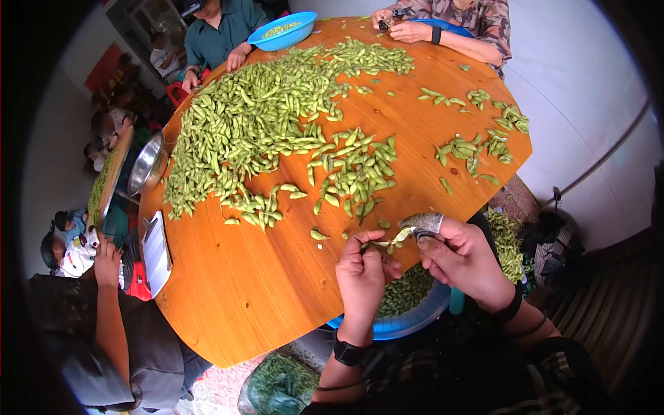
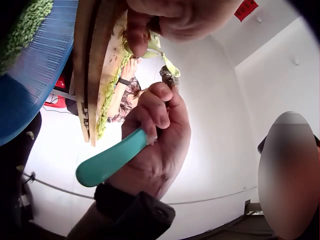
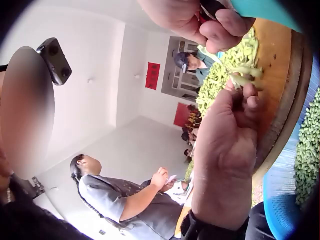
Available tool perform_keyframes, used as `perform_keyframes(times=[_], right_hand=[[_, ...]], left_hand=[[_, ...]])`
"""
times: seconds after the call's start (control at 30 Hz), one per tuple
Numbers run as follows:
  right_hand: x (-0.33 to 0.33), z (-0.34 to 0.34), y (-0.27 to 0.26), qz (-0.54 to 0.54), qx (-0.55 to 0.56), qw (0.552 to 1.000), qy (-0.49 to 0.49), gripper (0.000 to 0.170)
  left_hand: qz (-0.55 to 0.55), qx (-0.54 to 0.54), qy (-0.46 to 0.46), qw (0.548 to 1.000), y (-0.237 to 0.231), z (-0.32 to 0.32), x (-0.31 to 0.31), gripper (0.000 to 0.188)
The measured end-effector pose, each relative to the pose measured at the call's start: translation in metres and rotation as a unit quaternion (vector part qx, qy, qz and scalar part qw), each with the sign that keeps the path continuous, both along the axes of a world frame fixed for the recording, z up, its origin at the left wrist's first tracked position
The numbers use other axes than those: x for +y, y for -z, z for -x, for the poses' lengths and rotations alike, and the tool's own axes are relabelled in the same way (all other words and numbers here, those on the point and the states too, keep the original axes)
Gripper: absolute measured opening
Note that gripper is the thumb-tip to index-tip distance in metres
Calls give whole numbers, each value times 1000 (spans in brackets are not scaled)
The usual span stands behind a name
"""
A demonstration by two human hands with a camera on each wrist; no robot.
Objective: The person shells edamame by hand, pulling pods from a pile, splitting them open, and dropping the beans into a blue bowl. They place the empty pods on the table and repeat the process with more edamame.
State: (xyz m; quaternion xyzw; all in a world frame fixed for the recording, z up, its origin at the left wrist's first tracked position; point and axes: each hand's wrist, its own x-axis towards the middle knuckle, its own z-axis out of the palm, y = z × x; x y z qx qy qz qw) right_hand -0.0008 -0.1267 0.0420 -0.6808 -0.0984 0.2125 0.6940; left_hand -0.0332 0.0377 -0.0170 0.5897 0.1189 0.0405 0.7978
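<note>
Over the table's near edge my left hand [image 1: 363, 277] pinches a green soybean pod [image 1: 398, 238] between thumb and fingertips. The pod shows a pale, split part stretching toward my right hand [image 1: 470, 266]. That hand grips a tool by its teal handle [image 2: 112, 157], which sticks out below the curled fingers; the tool's working end is mostly hidden. A grey knitted cover [image 1: 423, 221] sits on its index finger, close to the pod. Beneath both hands stands a blue basin [image 1: 432, 315] holding shelled green beans [image 1: 408, 294].
A large heap of pods [image 1: 249, 111] covers much of the wooden table [image 1: 277, 297], with a smaller pile [image 1: 356, 169] nearer me. Opened pods [image 1: 467, 149] lie at right. A clipboard [image 1: 158, 252] rests at the left edge beside a seated person. Two people sit across, near another blue basin [image 1: 283, 31].
</note>
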Motion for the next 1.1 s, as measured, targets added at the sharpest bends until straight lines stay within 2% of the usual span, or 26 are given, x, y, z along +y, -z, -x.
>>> perform_keyframes(times=[0.1,0.17,0.2,0.27,0.3,0.37,0.5,0.57,0.7,0.77,0.8,0.93,1.0,1.03,1.1], right_hand=[[1,-1,-7,-11,-10,1000,8,24],[0,-4,-13,-28,18,999,6,23],[0,-6,-14,-27,15,1000,5,23],[1,-10,-15,-44,27,999,0,22],[1,-11,-15,-44,26,999,-3,22],[2,-14,-13,-46,31,998,-2,22],[0,-19,-6,-33,10,999,5,22],[-5,-21,3,72,-89,993,22,21],[-12,-11,9,73,-163,983,-31,22],[-12,-10,7,62,-133,987,-71,19],[-12,-11,5,72,-111,989,-68,13],[-17,-19,14,90,-120,985,-85,11],[-20,-19,15,93,-127,983,-91,14],[-21,-19,16,90,-131,983,-93,14],[-23,-19,16,77,-89,987,-106,16]], left_hand=[[-14,-11,-22,1000,-5,-2,-5,23],[29,-28,38,998,-10,0,-2,28],[29,-32,37,998,-4,0,-1,28],[-49,-135,92,985,11,1,2,29],[-49,-136,89,985,10,2,1,29],[-20,-91,83,992,5,5,-1,25],[-36,-12,58,998,-1,6,0,24],[-45,-31,6,999,-3,4,-7,18],[-77,-56,-22,995,4,0,-15,18],[-201,-49,-40,978,8,1,-22,25],[-268,-79,-54,959,10,0,-25,26],[-313,-83,-68,944,10,5,-32,27],[-480,-104,-88,867,2,9,-33,27],[-483,-106,-91,864,-3,9,-33,27],[-536,-121,-103,829,-13,11,-35,30]])
